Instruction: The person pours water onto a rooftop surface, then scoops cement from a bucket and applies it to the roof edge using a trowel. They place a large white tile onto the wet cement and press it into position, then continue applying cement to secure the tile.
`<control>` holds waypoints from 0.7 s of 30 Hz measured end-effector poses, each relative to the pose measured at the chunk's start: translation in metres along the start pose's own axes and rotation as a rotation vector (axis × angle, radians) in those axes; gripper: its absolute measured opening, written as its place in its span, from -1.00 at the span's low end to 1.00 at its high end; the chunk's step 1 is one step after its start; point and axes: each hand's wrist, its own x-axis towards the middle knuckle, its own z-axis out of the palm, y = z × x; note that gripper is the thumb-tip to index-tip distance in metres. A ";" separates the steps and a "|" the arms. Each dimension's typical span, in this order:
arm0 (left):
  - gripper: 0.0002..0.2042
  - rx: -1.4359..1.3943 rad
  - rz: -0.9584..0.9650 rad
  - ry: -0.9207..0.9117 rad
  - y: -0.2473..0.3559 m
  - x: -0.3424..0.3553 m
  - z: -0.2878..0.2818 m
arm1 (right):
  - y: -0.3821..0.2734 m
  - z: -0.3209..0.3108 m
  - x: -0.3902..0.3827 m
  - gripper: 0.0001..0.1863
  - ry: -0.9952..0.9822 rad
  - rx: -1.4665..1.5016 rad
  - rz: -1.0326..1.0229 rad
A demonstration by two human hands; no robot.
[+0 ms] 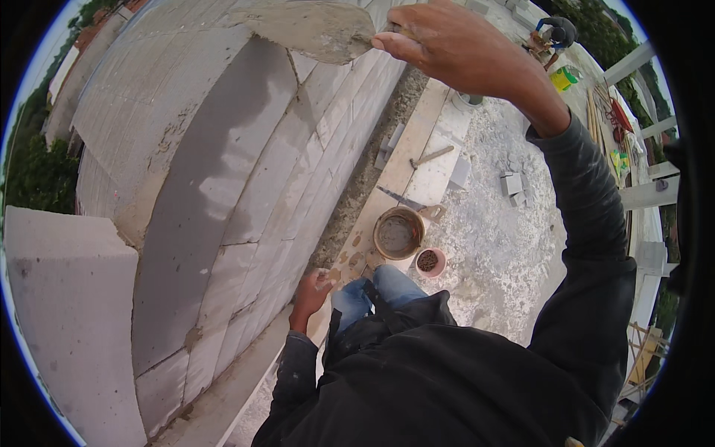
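At the top, my right hand (465, 48) is closed on a trowel (320, 30), its broad blade coated with grey mortar. The blade is over the upper edge of a wall (253, 216) of pale grey blocks; most of the handle is hidden in my grip. A large dark damp patch (190, 201) spreads across the wall face. Low beside the wall, my left hand (309, 298) hangs with loosely bent fingers and nothing visible in it. A round bucket (398, 232) containing mortar stands on the planks by my legs.
Next to the bucket are a pink pail (439, 261) of small brown pieces and a handsaw (433, 213). A hammer (432, 156) lies farther along the plank walkway (410, 145). Loose blocks (512, 184) sit on the rough floor. Another person (560, 33) crouches at far right.
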 end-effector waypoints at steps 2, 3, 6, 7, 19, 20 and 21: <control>-0.55 -0.080 -0.142 -0.023 -0.045 0.023 0.020 | -0.010 0.042 -0.065 -0.47 0.193 0.184 0.387; -0.51 -0.073 -0.186 -0.025 -0.068 0.037 0.030 | -0.014 0.060 -0.100 -0.46 0.211 0.464 0.584; -0.38 -0.052 -0.330 -0.049 -0.132 0.085 0.067 | -0.063 0.135 -0.207 -0.57 0.127 1.099 1.127; -0.33 -0.046 -0.412 -0.070 -0.153 0.103 0.082 | -0.084 0.168 -0.238 -0.60 0.120 1.175 1.274; 0.02 0.326 -0.147 -0.152 -0.257 0.384 0.320 | -0.311 0.376 -0.479 -0.69 -0.146 1.379 2.278; -0.03 0.337 -0.140 -0.151 -0.252 0.394 0.330 | -0.314 0.381 -0.488 -0.70 -0.181 1.374 2.253; -0.12 0.299 -0.152 -0.167 -0.247 0.402 0.332 | -0.314 0.386 -0.495 -0.70 -0.271 1.310 2.175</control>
